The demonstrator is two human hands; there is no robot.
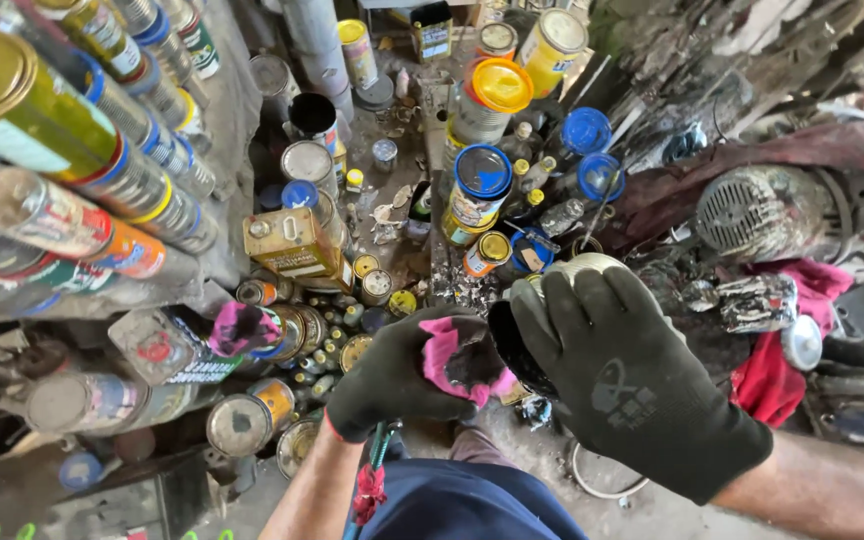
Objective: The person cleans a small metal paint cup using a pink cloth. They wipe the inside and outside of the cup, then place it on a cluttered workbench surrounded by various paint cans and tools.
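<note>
Both hands wear dark work gloves. The right hand [617, 375] wraps over the top of a round, dark-bodied can [542, 320] with a pale rim, its fingers [577, 310] curled over the far edge and clamped on it. The left hand [402, 375] sits just beside it, its fingers bunched around a stained pink rag [457, 360] and pressing that rag against the near side of the can, so rag and can are touching between the two gloves.

Beyond the fingers stands a crowd of paint tins: a blue-lidded tin [480, 185], a jar with an orange lid [492, 95] farther back, and a rectangular gold metal can [297, 245] off to the left. Farther left still, shelves [222, 150] carry rows of spray cans [102, 150] lying on their sides. To the right of the right hand lie a red cloth [772, 375] and, farther back, a grey motor housing with a slotted grille [757, 210]. Below the hands, the person's blue trousers [462, 500] are visible above a dusty floor [652, 510].
</note>
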